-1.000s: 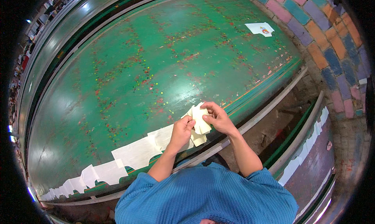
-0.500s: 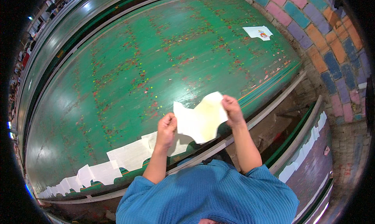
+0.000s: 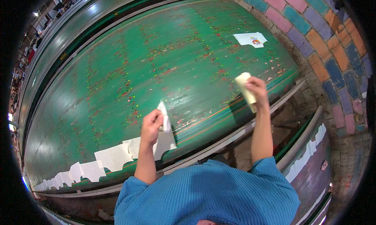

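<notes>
My left hand [image 3: 149, 127] is closed on a folded white cloth piece [image 3: 164, 117], held above the near side of the green table [image 3: 176, 68]. Off to the right, my right hand [image 3: 258, 92] grips a crumpled cream-coloured piece [image 3: 246, 95], slightly blurred, near the table's edge. The two pieces are apart. Below my left hand, flat white cut pieces [image 3: 113, 156] overlap in a row along the near edge. A white piece with a small colourful print [image 3: 252, 40] lies at the table's far right.
Coloured paint specks dot the tabletop in bands. A pale rail [image 3: 219, 146] runs along its near edge. Another long table [image 3: 66, 40] stands beyond it, and one with white pieces [image 3: 309, 150] is at the lower right. Painted bricks [image 3: 313, 33] cover the right side.
My hands have moved apart, left and right. The wide shape stretched between them is now separate white and cream pieces, one in each hand.
</notes>
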Motion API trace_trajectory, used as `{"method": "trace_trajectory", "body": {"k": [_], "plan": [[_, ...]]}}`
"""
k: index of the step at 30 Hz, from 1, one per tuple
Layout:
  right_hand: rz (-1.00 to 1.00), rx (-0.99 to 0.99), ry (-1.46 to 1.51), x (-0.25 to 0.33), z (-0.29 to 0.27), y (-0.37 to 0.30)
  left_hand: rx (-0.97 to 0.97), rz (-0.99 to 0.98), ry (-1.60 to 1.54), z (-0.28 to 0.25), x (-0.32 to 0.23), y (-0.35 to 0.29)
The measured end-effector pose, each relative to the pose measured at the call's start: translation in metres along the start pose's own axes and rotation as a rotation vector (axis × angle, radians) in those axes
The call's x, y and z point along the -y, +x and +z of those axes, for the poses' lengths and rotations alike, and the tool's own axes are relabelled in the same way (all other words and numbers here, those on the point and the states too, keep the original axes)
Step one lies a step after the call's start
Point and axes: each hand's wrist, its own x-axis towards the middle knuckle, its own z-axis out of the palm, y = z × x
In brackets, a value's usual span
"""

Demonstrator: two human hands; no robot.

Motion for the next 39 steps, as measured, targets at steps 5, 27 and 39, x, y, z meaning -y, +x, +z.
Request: {"method": "trace_trajectory", "body": {"k": [5,27,39], "plan": [[0.124,0.474,-0.503,-0.107,0.046,0.001,0.195,-0.238,0.347,0.095,0.069,0.032],[-0.021,0.244,-0.243,-0.042,-0.156,-0.039,0.338,0.049,0.694,0.370,0.078,0.088],[0.141,0.143,0.071,-0.043,-0.211,-0.023,0.344,-0.229,0.387,0.417,0.073,0.122]]}}
